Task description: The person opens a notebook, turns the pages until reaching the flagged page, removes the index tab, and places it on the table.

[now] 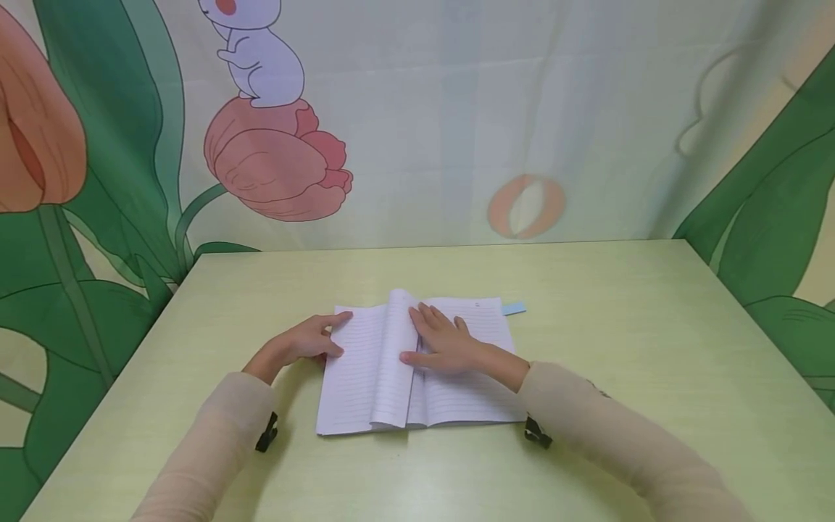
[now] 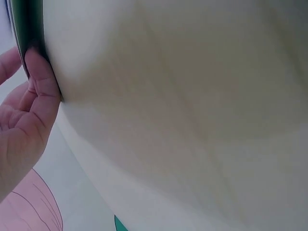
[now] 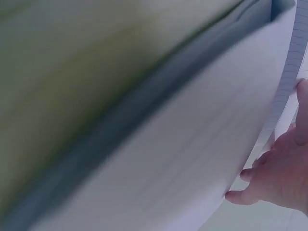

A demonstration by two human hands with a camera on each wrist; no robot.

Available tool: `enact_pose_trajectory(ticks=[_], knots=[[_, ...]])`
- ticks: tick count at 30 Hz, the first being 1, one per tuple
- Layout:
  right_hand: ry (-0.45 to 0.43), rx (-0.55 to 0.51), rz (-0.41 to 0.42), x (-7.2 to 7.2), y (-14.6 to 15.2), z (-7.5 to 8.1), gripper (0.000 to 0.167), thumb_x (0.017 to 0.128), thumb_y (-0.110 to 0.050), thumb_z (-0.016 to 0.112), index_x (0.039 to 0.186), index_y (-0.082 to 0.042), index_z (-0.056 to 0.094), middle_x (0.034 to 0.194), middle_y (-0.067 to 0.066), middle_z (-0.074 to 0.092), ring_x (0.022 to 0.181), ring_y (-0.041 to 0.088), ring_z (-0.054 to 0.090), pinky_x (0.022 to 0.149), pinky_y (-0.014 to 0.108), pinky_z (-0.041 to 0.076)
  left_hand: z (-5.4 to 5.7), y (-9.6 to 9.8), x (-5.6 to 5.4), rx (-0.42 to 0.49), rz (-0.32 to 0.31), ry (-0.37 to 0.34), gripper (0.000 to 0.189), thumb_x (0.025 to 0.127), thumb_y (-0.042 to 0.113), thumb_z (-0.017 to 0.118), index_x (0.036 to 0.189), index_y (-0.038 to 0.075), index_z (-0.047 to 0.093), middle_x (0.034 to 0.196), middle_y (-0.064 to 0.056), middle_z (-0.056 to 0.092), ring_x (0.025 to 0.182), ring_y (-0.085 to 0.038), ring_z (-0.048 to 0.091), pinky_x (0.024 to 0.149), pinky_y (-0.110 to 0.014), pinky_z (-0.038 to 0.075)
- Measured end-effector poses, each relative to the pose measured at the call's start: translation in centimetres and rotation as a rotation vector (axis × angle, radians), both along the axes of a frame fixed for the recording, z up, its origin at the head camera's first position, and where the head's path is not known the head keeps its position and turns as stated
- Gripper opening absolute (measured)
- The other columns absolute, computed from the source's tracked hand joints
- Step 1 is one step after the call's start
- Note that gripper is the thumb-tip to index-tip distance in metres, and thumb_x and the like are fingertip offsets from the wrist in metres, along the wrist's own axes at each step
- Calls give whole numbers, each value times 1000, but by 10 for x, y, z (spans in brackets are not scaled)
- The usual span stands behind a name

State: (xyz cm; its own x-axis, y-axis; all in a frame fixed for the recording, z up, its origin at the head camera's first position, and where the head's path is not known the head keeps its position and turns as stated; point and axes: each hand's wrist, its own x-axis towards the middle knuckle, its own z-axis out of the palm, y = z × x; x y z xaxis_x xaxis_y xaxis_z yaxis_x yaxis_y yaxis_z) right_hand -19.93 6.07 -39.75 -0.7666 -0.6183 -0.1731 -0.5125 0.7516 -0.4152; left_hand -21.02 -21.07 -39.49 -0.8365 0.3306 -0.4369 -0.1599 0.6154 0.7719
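An open notebook with lined white pages lies on the table in the head view. One page stands curled up near the spine, bent over toward the left. My left hand grips the notebook's left edge, thumb and index finger on top and other fingers under it; in the left wrist view, that hand pinches the dark-sided edge. With fingers spread, my right hand rests over the right side, its fingertips and thumb at the curled page. The right wrist view shows this hand beyond the page surface.
A light blue tab sticks out from the notebook's upper right edge. The pale yellow-green table reaches back to a curtain printed with flowers and a white animal. Dark straps hang below both sleeve cuffs.
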Motion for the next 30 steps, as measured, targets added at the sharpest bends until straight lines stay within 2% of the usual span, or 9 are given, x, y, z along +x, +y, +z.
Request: enact_pose_trajectory(ticks=[4,6,9,13,16,18,21,25,30], knots=[[11,-21,-2,1,-15,2,82,90,-56,40,146,-6,8,150,17,3,136,32,5,100,61,8,3,0,-1,17,-5,-36,51,97,25,42,142,5,29,89,-12,52,67,-19,53,63,-31,47],[14,-26,1,3,-23,3,80,90,-54,41,146,-6,10,149,18,5,136,32,7,100,60,9,4,0,-1,27,-1,-53,52,99,38,32,137,2,35,87,-12,54,68,-19,54,64,-31,47],[4,-41,34,7,-32,4,77,91,-51,43,146,-7,12,149,19,9,136,31,10,100,59,13,4,2,-2,38,27,-70,56,98,46,26,126,0,43,83,-12,58,68,-19,55,64,-32,48],[-34,-28,138,15,-39,3,73,91,-51,44,147,-15,14,149,14,13,137,25,10,100,58,12,5,3,-1,31,48,-74,61,96,50,25,124,-1,44,82,-12,57,68,-19,55,64,-32,48],[-46,-5,235,21,-38,3,67,91,-50,43,147,-21,19,150,7,15,137,22,8,101,59,8,4,3,-1,25,58,-69,65,94,53,30,132,0,38,83,-11,57,67,-18,54,63,-31,48],[-42,-10,283,23,-35,4,62,92,-49,43,145,-22,25,150,5,17,137,20,7,101,59,7,2,3,-1,30,53,-59,64,95,48,35,138,1,31,83,-11,58,67,-18,55,62,-31,48],[-3,-60,304,20,-26,6,56,93,-44,46,141,-17,35,147,6,25,137,22,13,103,55,12,-2,2,-1,28,46,-22,58,96,28,46,142,1,24,85,-11,61,65,-18,57,60,-31,49],[77,-122,236,10,-8,10,52,92,-35,51,135,-6,44,142,15,33,134,29,21,101,52,22,-6,2,-2,9,47,18,66,90,6,54,144,1,17,86,-13,61,63,-17,57,58,-31,48],[111,-110,140,-4,18,8,54,90,-32,54,133,-1,44,140,19,35,132,34,23,99,55,24,-6,3,-1,4,56,24,71,90,3,54,146,4,10,90,-16,60,65,-18,57,59,-31,47]])
